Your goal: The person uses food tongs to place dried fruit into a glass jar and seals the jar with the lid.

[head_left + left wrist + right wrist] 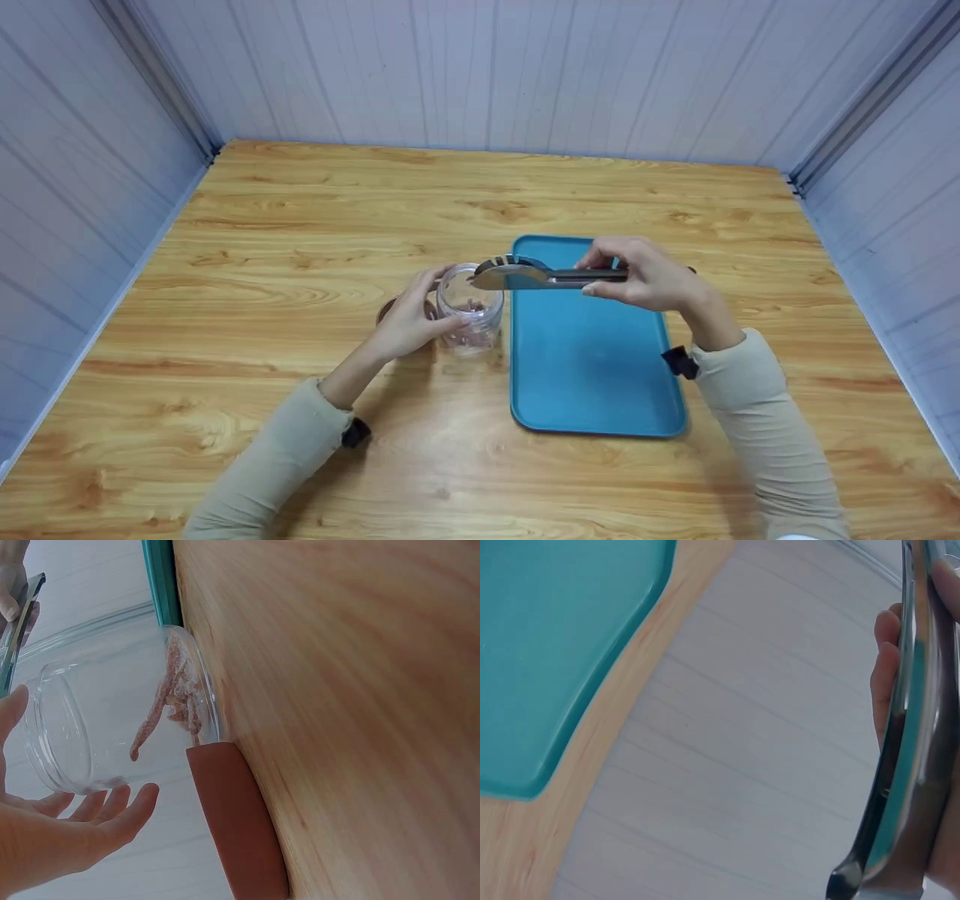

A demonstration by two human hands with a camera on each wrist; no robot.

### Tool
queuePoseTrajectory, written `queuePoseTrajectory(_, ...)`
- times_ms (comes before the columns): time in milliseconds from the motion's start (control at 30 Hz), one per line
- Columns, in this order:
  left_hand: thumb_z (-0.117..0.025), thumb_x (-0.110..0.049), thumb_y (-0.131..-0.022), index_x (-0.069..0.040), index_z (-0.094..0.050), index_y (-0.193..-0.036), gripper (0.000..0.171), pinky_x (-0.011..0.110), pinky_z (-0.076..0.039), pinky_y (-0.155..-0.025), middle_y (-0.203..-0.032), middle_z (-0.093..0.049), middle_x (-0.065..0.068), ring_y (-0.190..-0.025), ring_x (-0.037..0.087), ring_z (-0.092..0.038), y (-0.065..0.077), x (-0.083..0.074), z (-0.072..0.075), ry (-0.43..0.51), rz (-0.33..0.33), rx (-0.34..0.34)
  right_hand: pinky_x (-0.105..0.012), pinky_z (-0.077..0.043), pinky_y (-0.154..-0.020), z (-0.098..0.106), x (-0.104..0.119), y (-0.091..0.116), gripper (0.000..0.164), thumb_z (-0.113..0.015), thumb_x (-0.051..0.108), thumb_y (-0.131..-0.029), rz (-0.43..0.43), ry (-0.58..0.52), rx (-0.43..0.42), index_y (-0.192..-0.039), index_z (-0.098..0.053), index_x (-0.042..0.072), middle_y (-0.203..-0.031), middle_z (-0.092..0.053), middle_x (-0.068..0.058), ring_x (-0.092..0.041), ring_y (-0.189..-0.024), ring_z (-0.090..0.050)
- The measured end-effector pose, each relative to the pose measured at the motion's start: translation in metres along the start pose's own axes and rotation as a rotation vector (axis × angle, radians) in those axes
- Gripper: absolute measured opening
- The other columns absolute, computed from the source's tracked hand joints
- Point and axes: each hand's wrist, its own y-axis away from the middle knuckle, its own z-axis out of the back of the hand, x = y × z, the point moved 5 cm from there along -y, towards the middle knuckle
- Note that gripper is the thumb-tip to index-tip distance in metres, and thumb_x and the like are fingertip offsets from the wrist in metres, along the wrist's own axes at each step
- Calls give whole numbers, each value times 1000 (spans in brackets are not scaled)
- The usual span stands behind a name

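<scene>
My left hand [409, 322] holds a clear jar [480, 334] near its top, the thumb on the near side and fingers round the far side. The jar stands upright and lidless. Low inside it lie reddish-brown, sugar-dusted strips [176, 694], one leaning up the wall. In my right hand [649, 274] is a pair of metal serving tongs [525, 276], pinched along the handle between thumb and fingers. The tongs lie nearly level, their broad head over the right part of the jar's mouth. No strip shows between their tips in the head view.
A blue rectangular tray [592, 375] lies just right of the jar, under the tongs. Beside the jar on the left rests a round brown lid [240, 825], partly behind my left hand in the head view. Pale panelled walls [487, 75] border the wooden table [300, 225].
</scene>
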Motion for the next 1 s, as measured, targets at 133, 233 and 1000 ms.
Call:
queuePoseTrajectory(133,-69,-9,-77,5,-30,-133,69,27,-41,-62,-123,-37,22,-68,17,-46,5,-18,2,-12,-3,3,-29,-43,-57,-8,-16,-1,20,-67,7,-78,-11,3,14,-96,-59,7,-87,-57,-2,-14,-71,-51)
queuePoseTrajectory(233,-69,-9,-76,4,-31,-133,69,27,-42,-63,-123,-37,22,-70,18,-46,4,-14,2,-14,-8,-1,-30,-44,-60,-12,-20,-2,19,-66,12,-80,-3,-1,23,-97,-58,7,-88,-57,-1,-13,-73,-52)
queuePoseTrajectory(1000,-72,-23,-74,-6,-32,-135,75,32,-44,-68,-123,-37,17,-78,25,-49,-6,19,-2,3,-17,-11,-32,-40,-52,19,-10,32,30,-68,-5,-73,-111,60,-142,-100,-56,-4,-84,-54,-6,-23,-69,-49)
